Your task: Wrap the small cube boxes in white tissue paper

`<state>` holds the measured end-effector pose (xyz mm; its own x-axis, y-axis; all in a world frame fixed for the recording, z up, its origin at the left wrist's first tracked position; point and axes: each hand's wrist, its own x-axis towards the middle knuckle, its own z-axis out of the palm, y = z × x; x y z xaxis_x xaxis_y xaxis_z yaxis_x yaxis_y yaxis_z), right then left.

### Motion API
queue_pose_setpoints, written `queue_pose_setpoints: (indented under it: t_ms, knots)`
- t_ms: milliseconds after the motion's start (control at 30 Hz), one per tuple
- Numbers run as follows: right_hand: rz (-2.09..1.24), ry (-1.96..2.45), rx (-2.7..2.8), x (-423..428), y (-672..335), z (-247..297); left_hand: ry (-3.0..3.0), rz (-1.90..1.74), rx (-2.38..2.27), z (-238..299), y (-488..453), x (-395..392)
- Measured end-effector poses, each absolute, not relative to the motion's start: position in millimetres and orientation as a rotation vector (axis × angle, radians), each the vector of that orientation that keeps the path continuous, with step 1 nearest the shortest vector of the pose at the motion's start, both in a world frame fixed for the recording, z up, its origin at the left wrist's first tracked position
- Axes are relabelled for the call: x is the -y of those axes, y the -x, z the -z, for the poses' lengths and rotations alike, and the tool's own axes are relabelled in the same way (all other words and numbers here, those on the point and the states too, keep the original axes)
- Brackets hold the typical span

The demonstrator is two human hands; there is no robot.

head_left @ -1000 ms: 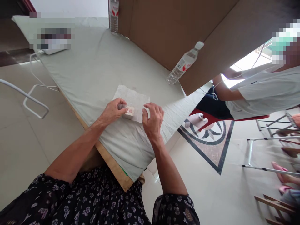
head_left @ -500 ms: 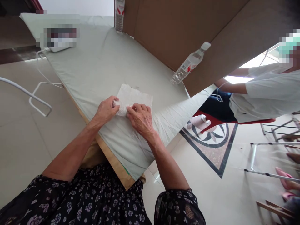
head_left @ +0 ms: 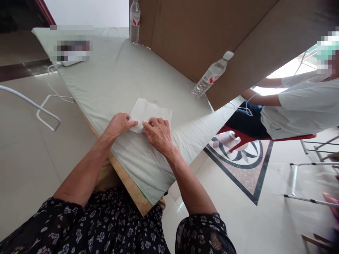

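Note:
A white sheet of paper (head_left: 153,112) lies on the pale cloth-covered table (head_left: 111,77), folded over at its near edge. My left hand (head_left: 119,124) rests on the near left corner of the paper, forefinger stretched out and pressing on the fold. My right hand (head_left: 158,132) lies on the near edge beside it, fingers curled and pressing down on the folded paper. The small block seen earlier is hidden under the fold.
A tilted plastic water bottle (head_left: 212,74) leans by a big brown cardboard panel (head_left: 201,31); another bottle (head_left: 135,21) stands at the far end. A white device (head_left: 70,58) with a cable sits far left. Another person in a white shirt (head_left: 304,106) sits at right on a red chair.
One second ago my left hand held a small block on the paper and my right hand hovered open. The paper has since been folded over the block and both hands press on it.

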<state>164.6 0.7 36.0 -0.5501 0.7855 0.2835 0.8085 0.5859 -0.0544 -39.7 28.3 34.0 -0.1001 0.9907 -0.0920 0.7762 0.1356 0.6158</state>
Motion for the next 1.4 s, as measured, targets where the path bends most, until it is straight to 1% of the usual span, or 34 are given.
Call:
queue_pose_setpoints:
  t_ms: [67,200,433,533,633,767,867,933,1000,1100,1200,1267,1400]
  knots:
    - [0.132,1.308,2.558,-1.2,-164.1,-37.0,-1.672,-0.598,-1.874,-36.6,35.3,-28.3]
    - [0.104,1.338,2.539,-2.2,-162.8,-38.5,-1.628,-0.795,-1.837,-44.2,23.9,-23.3]
    - [0.032,1.332,2.559,-1.7,-163.0,-45.2,-1.195,-0.952,-1.532,-49.7,1.5,-23.7]
    - [-0.036,1.307,2.530,1.0,-167.5,-49.3,-1.113,-0.964,-1.464,-52.3,-3.3,-22.9]
    - [-0.131,1.273,2.499,2.0,-172.5,-52.8,-1.131,-0.892,-1.394,-57.5,-1.7,-19.9]
    - [-0.262,1.215,2.462,0.3,-177.6,-54.8,-1.299,-0.766,-1.326,-61.4,3.1,-15.7]
    - [-0.314,1.172,2.331,3.1,-188.0,-53.5,-1.714,-0.726,-1.402,-56.0,0.9,-12.9]
    - [-0.296,1.251,2.128,9.4,-201.4,-50.6,-1.984,-0.744,-1.512,-48.9,-3.3,-11.0]
    - [-0.319,1.449,1.892,18.0,-217.8,-45.7,-2.146,-0.790,-1.573,-41.2,-7.6,-9.4]
    - [-0.548,1.755,1.672,28.1,-237.0,-33.9,-2.265,-0.846,-1.543,-32.2,-11.6,-7.5]
    - [-0.756,1.824,1.564,26.2,-239.0,-19.5,-2.314,-0.857,-1.519,-27.6,-12.3,-6.2]
    - [-0.786,1.800,1.494,18.2,-231.5,-11.7,-2.334,-0.856,-1.504,-26.4,-12.1,-5.2]
    - [-0.703,1.782,1.417,1.5,-210.8,-6.9,-2.354,-0.827,-1.512,-27.4,-13.3,-3.0]
